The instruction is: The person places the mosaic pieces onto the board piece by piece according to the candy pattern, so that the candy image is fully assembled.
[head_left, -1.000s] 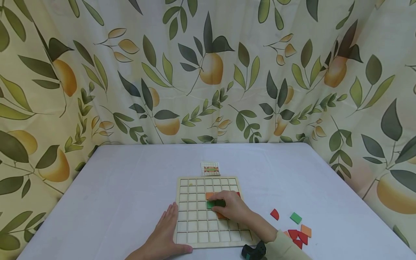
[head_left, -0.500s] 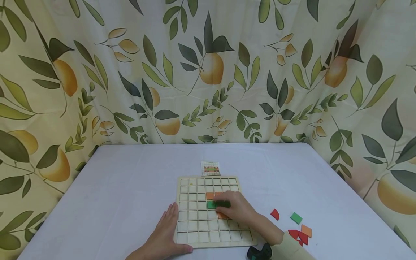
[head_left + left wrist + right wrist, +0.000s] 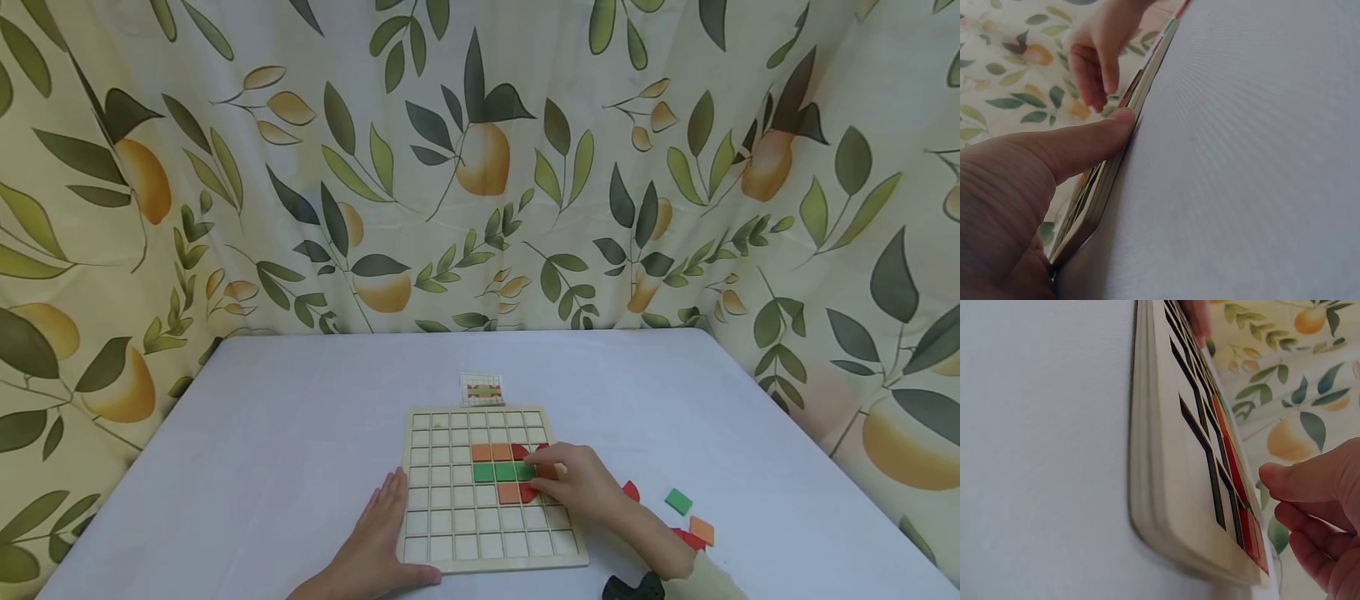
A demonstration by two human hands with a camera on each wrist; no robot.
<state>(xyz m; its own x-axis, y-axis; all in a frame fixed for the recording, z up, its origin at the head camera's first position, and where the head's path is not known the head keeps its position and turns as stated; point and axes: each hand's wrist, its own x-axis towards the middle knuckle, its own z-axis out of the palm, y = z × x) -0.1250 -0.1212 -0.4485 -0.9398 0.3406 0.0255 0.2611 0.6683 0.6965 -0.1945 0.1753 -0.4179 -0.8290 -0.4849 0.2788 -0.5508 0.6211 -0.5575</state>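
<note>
A wooden grid board (image 3: 442, 550) lies on the table. My left hand (image 3: 381, 533) rests against its near left corner, fingers straight along the left side and thumb along the front edge. My right hand (image 3: 581, 483) hovers over the board's right part, thumb and forefinger slightly apart with nothing visible between them. Its fingertips are right by a green tile (image 3: 525, 472), the last visible in a row of green tiles. Behind that row sit orange tiles (image 3: 481, 452) and a red piece (image 3: 520, 452); in front are another orange tile (image 3: 508, 493) and a red piece (image 3: 528, 493), partly behind my fingers.
A small pattern card (image 3: 482, 390) stands just behind the board. Right of the board lie a loose green tile (image 3: 678, 501), an orange tile (image 3: 701, 531) and red pieces (image 3: 691, 539), some hidden by my forearm. A patterned curtain (image 3: 450, 208) surrounds the table.
My right hand has moved right along the green row, uncovering more green tiles and the red pieces beside the orange ones. The left hand has stayed in place on the board.
</note>
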